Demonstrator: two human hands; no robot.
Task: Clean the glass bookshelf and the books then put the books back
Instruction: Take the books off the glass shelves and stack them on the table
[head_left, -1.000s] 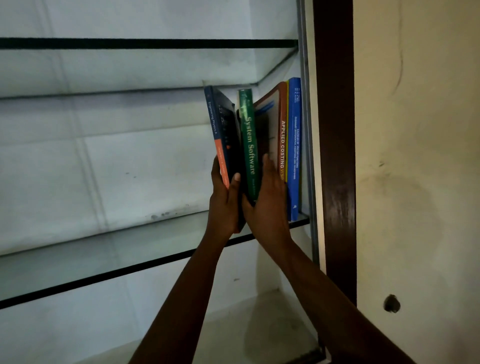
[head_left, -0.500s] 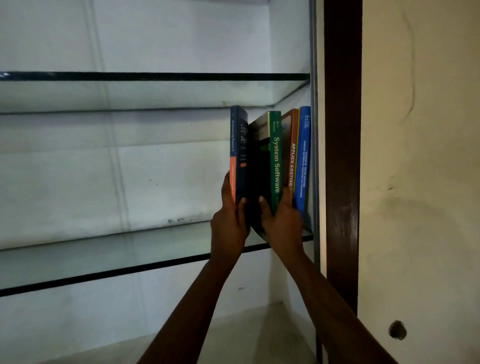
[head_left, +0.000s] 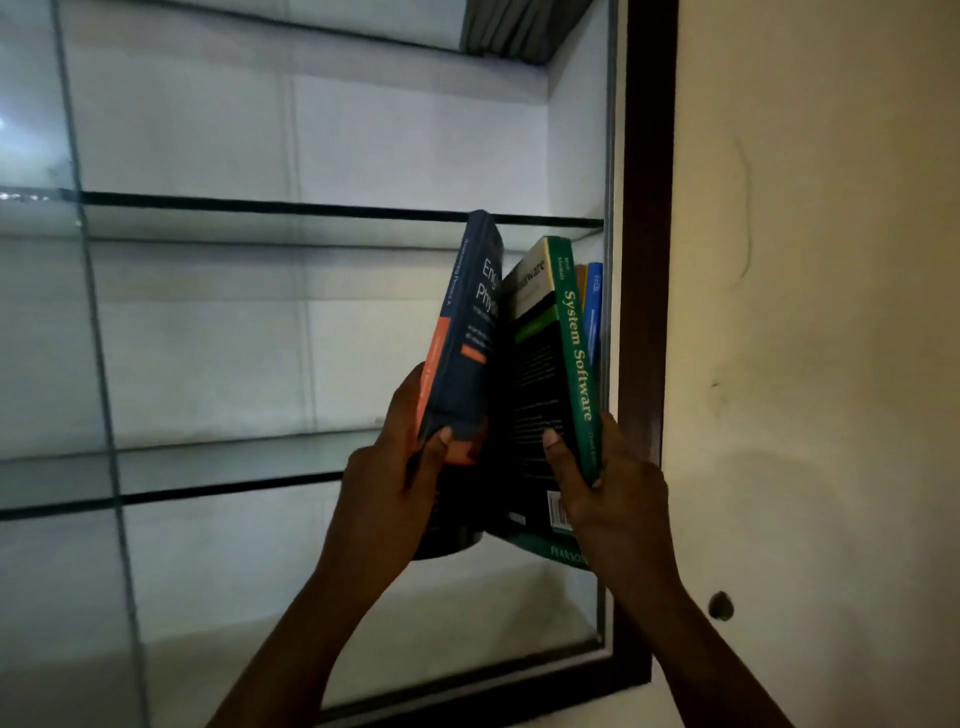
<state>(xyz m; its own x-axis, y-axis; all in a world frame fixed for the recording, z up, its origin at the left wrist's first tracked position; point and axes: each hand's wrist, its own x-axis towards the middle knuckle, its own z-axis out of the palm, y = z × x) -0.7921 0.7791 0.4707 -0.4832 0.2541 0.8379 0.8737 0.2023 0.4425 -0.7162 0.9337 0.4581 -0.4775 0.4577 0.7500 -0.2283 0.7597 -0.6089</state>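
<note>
My left hand (head_left: 395, 483) grips the bottom of a navy and orange physics book (head_left: 465, 332), tilted with its top leaning left. My right hand (head_left: 610, 493) grips the lower spine of the green System Software book (head_left: 574, 353), thumb on its dark back cover. Both books are lifted off the glass shelf (head_left: 208, 491) and held in front of it, spread apart at the top. Behind them an orange book (head_left: 582, 283) and a blue book (head_left: 594, 306) stand upright against the right side of the cabinet.
A second glass shelf (head_left: 291, 210) runs above. The dark wooden cabinet frame (head_left: 644, 260) stands at the right, with a cream wall (head_left: 831, 364) beyond it. A glass door edge (head_left: 98, 364) crosses the left side.
Both hands have pulled the navy book and the green book out and down from the shelf toward me. The books now fan apart at the top. The camera view has tilted upward.
</note>
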